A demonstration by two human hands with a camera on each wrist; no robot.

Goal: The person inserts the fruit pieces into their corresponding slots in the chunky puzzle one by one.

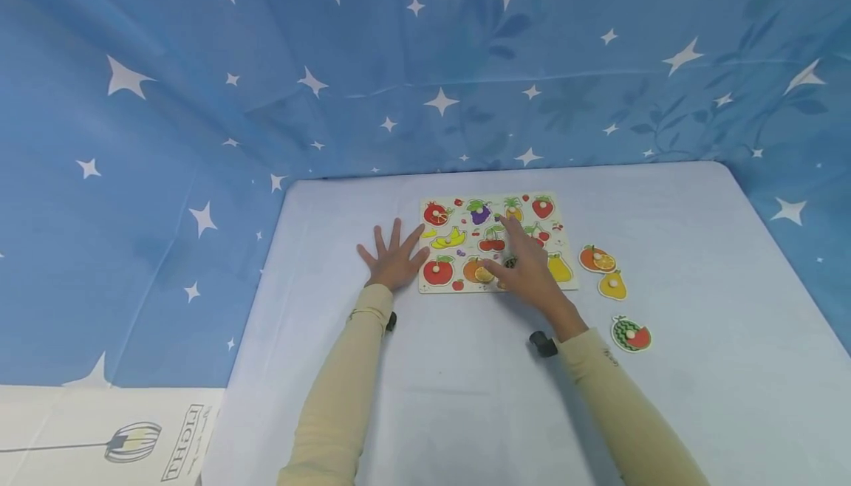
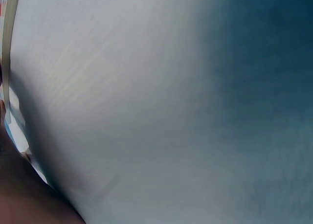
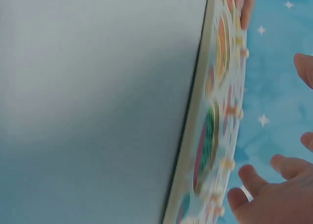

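A wooden fruit puzzle board (image 1: 459, 272) lies flat on the table. My left hand (image 1: 394, 261) is spread beside its left edge, with fingertips touching the edge. Over the right half of the board, my right hand (image 1: 528, 264) hovers with fingers apart and nothing held. In the right wrist view its fingers (image 3: 254, 180) stand above the board's surface. Knobbed pieces on the board include a pomegranate (image 1: 436, 213), grapes (image 1: 479, 211), a strawberry (image 1: 542, 207), bananas (image 1: 448, 238) and an apple (image 1: 438, 272). The watermelon picture (image 3: 206, 145) lies in a recess; my right hand partly covers it in the head view.
Right of the board lie three loose pieces: an orange (image 1: 597, 259), a pear (image 1: 613, 285) and a watermelon (image 1: 631, 334). A white cloth covers the table (image 1: 459, 412). Blue star-patterned fabric (image 1: 372, 50) hangs behind. Printed pale fabric (image 1: 73, 434) is at lower left.
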